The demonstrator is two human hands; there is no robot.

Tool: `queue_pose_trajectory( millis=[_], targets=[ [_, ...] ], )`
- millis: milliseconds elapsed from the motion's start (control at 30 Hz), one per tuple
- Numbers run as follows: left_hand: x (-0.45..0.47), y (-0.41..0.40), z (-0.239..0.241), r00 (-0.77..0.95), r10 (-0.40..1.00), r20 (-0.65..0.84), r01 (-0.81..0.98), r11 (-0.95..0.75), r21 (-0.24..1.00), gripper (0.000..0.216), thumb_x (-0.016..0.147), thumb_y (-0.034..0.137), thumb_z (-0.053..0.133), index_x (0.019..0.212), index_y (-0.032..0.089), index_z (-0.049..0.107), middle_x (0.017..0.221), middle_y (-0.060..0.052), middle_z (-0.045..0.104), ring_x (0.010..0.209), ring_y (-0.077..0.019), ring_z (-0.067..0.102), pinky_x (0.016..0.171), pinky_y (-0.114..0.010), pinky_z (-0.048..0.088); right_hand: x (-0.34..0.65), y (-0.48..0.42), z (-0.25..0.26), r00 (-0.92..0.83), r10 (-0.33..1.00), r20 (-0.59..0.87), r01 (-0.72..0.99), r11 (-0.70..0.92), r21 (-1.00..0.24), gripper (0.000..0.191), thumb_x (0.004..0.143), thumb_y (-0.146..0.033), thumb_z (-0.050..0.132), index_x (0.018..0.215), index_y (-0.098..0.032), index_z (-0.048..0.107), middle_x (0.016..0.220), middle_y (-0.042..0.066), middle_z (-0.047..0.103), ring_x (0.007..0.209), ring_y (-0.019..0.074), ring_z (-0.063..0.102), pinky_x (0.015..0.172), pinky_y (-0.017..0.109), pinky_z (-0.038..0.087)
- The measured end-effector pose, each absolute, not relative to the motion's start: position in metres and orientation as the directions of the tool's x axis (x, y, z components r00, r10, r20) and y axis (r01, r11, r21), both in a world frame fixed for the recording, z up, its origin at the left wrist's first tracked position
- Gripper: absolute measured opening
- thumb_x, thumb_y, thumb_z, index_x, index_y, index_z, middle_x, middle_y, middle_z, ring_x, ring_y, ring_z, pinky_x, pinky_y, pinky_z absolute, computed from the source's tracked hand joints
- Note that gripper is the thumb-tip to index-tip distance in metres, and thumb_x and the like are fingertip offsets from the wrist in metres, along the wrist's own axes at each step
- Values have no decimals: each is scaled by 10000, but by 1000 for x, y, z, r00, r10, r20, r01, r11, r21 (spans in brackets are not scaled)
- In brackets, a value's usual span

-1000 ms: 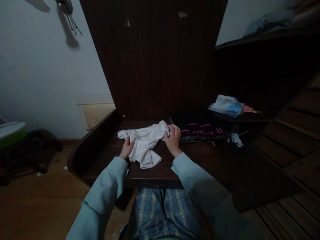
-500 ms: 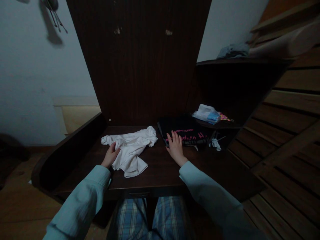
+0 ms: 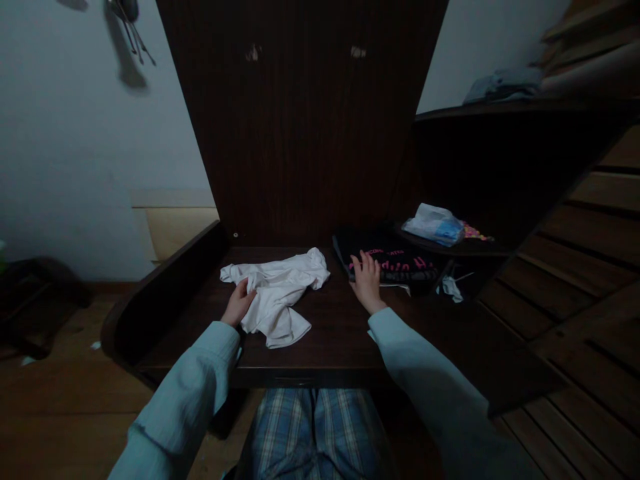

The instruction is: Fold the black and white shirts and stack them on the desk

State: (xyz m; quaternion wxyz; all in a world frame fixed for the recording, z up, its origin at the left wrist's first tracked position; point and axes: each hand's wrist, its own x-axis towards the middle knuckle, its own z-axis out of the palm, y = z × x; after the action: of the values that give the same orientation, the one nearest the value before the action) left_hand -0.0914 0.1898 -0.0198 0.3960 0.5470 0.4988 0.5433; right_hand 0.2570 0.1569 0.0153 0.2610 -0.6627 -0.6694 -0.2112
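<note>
A crumpled white shirt (image 3: 280, 293) is spread loosely over the dark wooden desk (image 3: 333, 347), one part trailing toward the front edge. At its left side, my left hand (image 3: 239, 305) has its fingers closed on a fold of it; part of the grip is hidden. Further right, my right hand (image 3: 367, 283) is open, fingers spread over the near left part of a folded black garment (image 3: 393, 261) with pink lettering. It holds nothing.
Right of the black garment, a low corner shelf (image 3: 450, 249) holds a white and blue plastic packet (image 3: 434, 225). Below it lies a small crumpled white piece (image 3: 453, 289). A raised side panel (image 3: 165, 290) bounds the desk's left; wooden slats (image 3: 585, 280) stand at right.
The view has shifted, so everything sits further right in the picture. Both hands keep nearly the same places, the left at the white shirt and the right over the black garment.
</note>
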Motion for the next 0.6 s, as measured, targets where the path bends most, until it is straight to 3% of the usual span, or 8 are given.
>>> queue_pose_trajectory(
  millis=[400, 600],
  targets=[
    [-90, 192, -21, -105, 972, 211, 113, -199, 973, 489, 550, 308, 625, 1006, 157, 532, 1144, -106, 576, 1108, -257, 497, 959, -383, 353, 261, 151, 18, 137, 742, 656, 990, -76, -121, 554, 676, -94, 575, 1205, -133, 416, 1348, 182, 336, 1246, 294, 263, 1005, 474, 182],
    [-87, 189, -16, -95, 968, 233, 202, -210, 957, 458, 553, 335, 595, 970, 160, 524, 1033, -87, 606, 997, -238, 547, 879, -362, 402, 257, 146, 18, 81, 711, 699, 991, 19, -134, 583, 705, -182, 571, 1245, -96, 370, 1375, 214, 281, 1282, 329, 199, 1006, 538, 166]
  ],
)
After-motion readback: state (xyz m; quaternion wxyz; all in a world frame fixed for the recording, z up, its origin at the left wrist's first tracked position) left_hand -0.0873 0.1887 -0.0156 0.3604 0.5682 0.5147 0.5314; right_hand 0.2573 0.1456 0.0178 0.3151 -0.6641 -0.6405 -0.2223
